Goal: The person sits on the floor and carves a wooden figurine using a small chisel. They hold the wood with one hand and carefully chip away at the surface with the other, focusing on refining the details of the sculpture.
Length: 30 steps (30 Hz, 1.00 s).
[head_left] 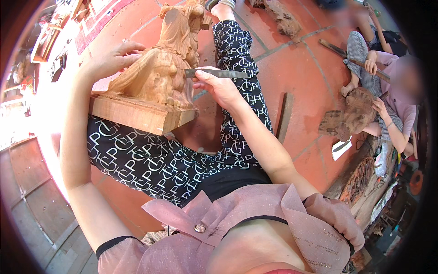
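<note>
A pale wooden carving (155,73) with draped, rounded forms stands on its thick square base (137,114) across my left thigh, leaning a little. Against its left side, my left hand (114,58) grips the carved surface with bent fingers; some fingertips are hidden. My right hand (219,89) pinches a flat dark metal file (230,74) between thumb and fingers. One end of this tool meets the carving's right side, and its tapered end points right, over my patterned trouser leg.
A dark wooden bar (285,118) lies on the red tiled floor right of my leg. Farther right, another person (397,91) sits with a rough brown wood piece (358,109) and a long stick. A gnarled root (280,18) lies far ahead; a patterned rug (98,23) is at far left.
</note>
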Each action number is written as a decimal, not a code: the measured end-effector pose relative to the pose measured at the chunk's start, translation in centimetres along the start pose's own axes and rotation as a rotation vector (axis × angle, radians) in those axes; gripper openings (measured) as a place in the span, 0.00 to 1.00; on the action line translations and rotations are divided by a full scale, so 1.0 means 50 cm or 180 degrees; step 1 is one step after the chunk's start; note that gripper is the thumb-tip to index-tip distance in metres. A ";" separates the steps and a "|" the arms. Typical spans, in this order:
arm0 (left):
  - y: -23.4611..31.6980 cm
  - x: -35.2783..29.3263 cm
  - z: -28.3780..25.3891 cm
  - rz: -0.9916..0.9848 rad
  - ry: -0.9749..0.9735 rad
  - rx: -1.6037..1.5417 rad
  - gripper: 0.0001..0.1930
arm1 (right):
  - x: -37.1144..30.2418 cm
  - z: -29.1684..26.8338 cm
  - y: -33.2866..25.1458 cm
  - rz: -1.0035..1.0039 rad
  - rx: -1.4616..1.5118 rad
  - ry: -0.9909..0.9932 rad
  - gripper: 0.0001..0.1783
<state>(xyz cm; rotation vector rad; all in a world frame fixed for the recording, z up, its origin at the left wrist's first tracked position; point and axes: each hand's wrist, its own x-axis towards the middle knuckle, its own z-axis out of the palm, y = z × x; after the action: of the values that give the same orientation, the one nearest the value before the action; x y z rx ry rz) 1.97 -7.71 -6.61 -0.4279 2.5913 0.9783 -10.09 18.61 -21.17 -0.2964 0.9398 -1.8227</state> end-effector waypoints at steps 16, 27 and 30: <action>0.005 -0.003 0.002 -0.0228 -0.0049 -0.0181 0.19 | 0.002 0.019 0.027 -0.0396 -0.0658 0.0318 0.11; 0.014 0.009 0.004 0.0007 -0.0030 -0.0214 0.19 | -0.002 0.037 0.031 -0.0586 -0.0953 0.0656 0.07; 0.014 0.001 0.010 -0.0291 0.0014 -0.0568 0.18 | 0.000 0.034 0.029 -0.0881 -0.1446 0.0735 0.06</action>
<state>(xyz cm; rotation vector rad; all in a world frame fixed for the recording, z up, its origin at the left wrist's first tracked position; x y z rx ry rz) 1.77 -6.88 -6.59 -0.5891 2.4733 1.1816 -8.11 17.59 -21.09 -0.5251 1.5419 -1.9026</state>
